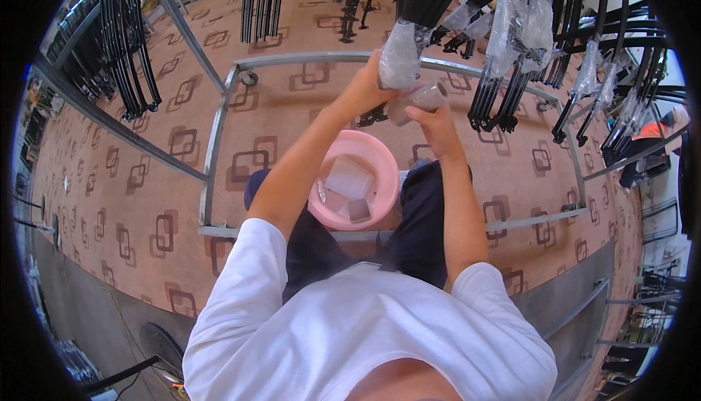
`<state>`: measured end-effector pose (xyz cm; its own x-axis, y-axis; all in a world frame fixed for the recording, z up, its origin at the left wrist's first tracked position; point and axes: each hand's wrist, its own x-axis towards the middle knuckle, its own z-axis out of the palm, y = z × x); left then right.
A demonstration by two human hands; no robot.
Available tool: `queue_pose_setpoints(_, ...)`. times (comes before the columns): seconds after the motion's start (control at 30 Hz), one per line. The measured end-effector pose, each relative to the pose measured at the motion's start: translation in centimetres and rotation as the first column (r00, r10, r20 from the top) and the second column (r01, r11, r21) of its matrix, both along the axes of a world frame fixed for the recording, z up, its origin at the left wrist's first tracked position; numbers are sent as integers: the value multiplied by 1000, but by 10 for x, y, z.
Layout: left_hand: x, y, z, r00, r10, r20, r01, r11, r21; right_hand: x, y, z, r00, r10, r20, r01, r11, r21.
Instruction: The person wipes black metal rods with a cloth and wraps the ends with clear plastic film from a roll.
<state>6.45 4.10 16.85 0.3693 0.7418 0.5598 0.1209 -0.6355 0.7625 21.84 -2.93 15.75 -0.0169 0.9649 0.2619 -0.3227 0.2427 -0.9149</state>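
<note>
Left hand (pixel 365 87) on a film-wrapped bundle of black tubes (pixel 400 56), right hand (pixel 439 132) holding a roll of clear film (pixel 419 104).

At far left, bare black tubes (pixel 128 43) hang beside a metal rail (pixel 164 145) above the patterned floor (pixel 146 233); a pink basin (pixel 391 186) sits between the person's knees, with a pale square piece (pixel 349 177) and a smaller brownish piece (pixel 358 210) inside; the left hand's fingers grip the wrapped lower end of the bundle from its left side, some of them hidden behind it; just below and right of that end, the roll lies tilted in the right hand, fingers closed around it, thumb on the near side; farther right hang more black tubes partly covered in clear film (pixel 510 25).
</note>
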Motion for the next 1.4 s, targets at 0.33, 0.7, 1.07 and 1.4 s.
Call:
queue_pose_setpoints(0.33,-16,-11,15,993,-61,-99,59,998,-23,19,-6,3,969,-165,185,158,986,51)
queue_pose_setpoints(0.7,-13,-18,10,996,85,41,-85,996,-5,6,-13,25,990,89,107,-90,996,5)
queue_pose_setpoints(1.07,5,-36,15,949,297,109,-300,954,20,-18,-37,28,886,295,-358,-361,923,-134)
queue_pose_setpoints(1.4,2,-28,7,996,66,68,-67,998,16,-26,-66,60,767,335,-547,-341,935,95)
